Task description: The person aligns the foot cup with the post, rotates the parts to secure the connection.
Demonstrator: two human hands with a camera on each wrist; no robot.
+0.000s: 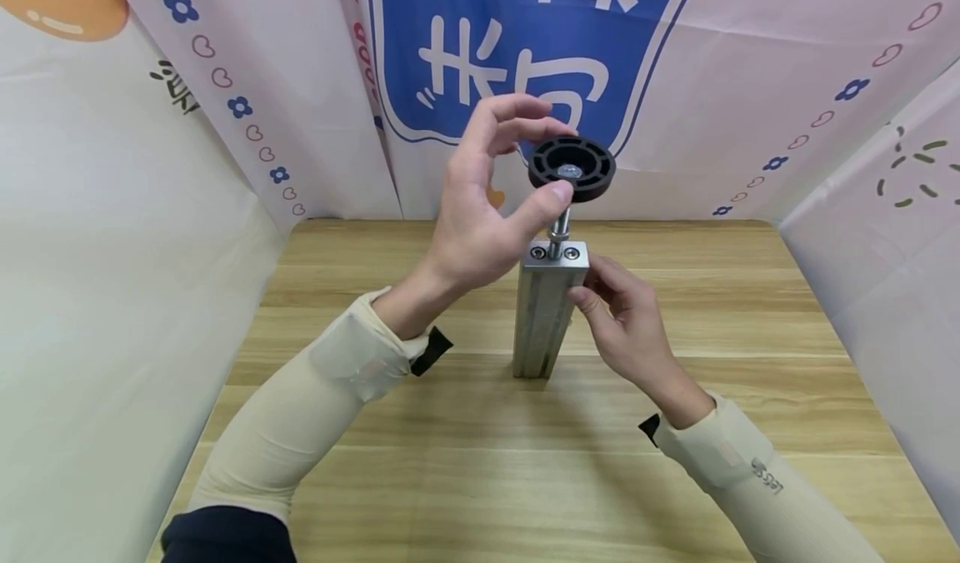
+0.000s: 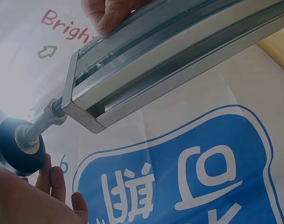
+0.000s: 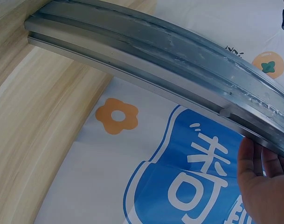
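Observation:
An aluminium profile (image 1: 542, 321) stands upright on the wooden table, capped by a metal end plate (image 1: 531, 263) with two screws. From the plate rises a threaded rod (image 1: 561, 220) carrying a nut (image 2: 56, 111). On top of the rod sits a black round levelling foot (image 1: 596, 184), ribbed, with a bolt head at its centre. My left hand (image 1: 476, 209) holds the foot by its rim, thumb on the near side and fingers round the back. Just below the end plate, my right hand (image 1: 633, 326) grips the profile's right side between thumb and fingers, also seen in the right wrist view.
The wooden table (image 1: 735, 330) reaches back to a printed cloth wall (image 1: 660, 192) with a blue sign. White cloth (image 1: 127, 296) borders the left side and more cloth (image 1: 892, 238) the right. Pale sleeves cover both forearms.

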